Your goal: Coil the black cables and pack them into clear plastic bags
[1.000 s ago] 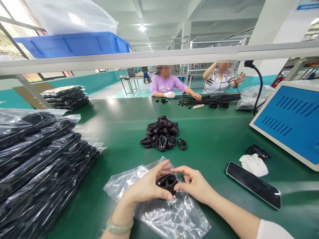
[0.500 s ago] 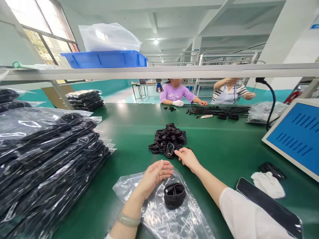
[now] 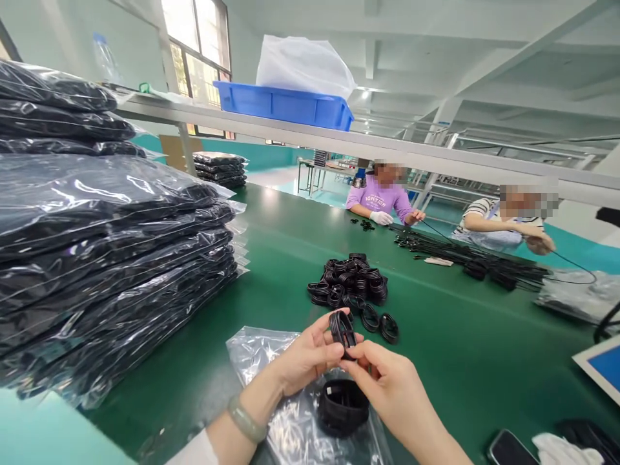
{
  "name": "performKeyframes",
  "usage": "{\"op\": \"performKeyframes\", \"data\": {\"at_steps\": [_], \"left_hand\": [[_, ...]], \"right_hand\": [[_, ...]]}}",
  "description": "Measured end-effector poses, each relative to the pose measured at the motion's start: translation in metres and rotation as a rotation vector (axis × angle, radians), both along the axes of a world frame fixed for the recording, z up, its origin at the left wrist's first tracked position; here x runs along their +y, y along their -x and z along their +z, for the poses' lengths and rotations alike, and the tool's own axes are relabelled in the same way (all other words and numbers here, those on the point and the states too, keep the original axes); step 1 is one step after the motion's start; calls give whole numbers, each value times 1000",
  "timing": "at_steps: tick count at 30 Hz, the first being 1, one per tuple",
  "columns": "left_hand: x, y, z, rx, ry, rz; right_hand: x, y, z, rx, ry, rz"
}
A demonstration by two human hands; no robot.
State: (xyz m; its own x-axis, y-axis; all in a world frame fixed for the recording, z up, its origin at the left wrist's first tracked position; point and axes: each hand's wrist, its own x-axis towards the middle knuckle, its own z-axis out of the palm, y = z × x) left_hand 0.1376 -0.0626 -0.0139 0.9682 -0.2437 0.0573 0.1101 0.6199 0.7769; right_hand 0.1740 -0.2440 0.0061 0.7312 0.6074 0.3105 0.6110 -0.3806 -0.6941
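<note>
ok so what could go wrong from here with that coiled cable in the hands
The black coiled cable could spring open or drop, as the left hand and right hand hold it only by the fingers. The coiled cabling resting on the clear plastic bag might shift if that loose bag gets tugged. The tall stack of filled plastic bags on the left could slip, since their surfaces look slick.

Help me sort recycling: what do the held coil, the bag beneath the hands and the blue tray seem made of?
Held coil: likely soft plastic, satin black, smoothly looped. Bag: apparently plastic film, glossy, see-through, crinkled. Tray: probably rigid plastic, satin, ribbed.
</note>
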Motion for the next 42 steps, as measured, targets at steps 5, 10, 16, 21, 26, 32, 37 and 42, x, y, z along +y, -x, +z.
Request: {"op": "performKeyframes", "data": {"at_steps": [5,10,16,21,26,32,37,42], "left_hand": [[3,0,3,24,6,-30],[0,-2,2,27,-60,-28],[-2,-2,2,51,-112,-32],[-5,-1,7,19,-140,-27],[-7,-2,6,-3,-179,8],[-5,-3,7,27,-221,25],[0,-2,11,26,-191,-33],[2,-1,9,49,-69,-92]], "right_hand": [[-5,6,17,80,-58,-14],[-4,0,15,115,-125,-13],[-3,-6,2,43,-112,21],[-3,-10,7,214,-110,44],[-6,-16,15,619,-204,169],[-9,-15,17,709,-269,231],[-11,-16,23,696,-232,285],[-12,-19,21,490,-117,168]]}}
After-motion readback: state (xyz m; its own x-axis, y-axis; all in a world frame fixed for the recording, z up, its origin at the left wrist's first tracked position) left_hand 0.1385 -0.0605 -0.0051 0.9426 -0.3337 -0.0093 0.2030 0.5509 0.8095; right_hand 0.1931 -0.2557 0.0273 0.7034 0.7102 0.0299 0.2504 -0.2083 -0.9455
